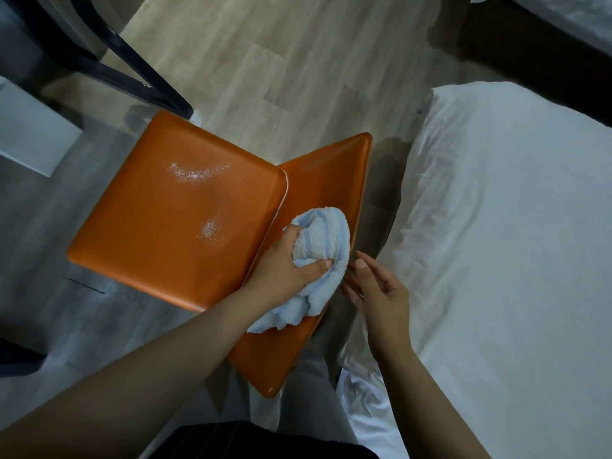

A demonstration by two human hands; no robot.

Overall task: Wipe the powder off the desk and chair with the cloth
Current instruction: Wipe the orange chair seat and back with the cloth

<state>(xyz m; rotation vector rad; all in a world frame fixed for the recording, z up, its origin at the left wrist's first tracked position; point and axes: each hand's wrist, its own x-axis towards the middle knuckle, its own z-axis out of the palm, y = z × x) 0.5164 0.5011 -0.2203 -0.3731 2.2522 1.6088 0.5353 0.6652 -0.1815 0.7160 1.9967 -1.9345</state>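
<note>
Gripping blue cloth (323, 246) on orange chair (159, 226), powder (195, 172) on seat

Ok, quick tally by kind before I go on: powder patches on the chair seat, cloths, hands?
Powder patches: 2, upper patch and lower patch, both on the chair seat
Cloth: 1
Hands: 2, left hand gripping it, right hand beside it
Total: 5
</note>
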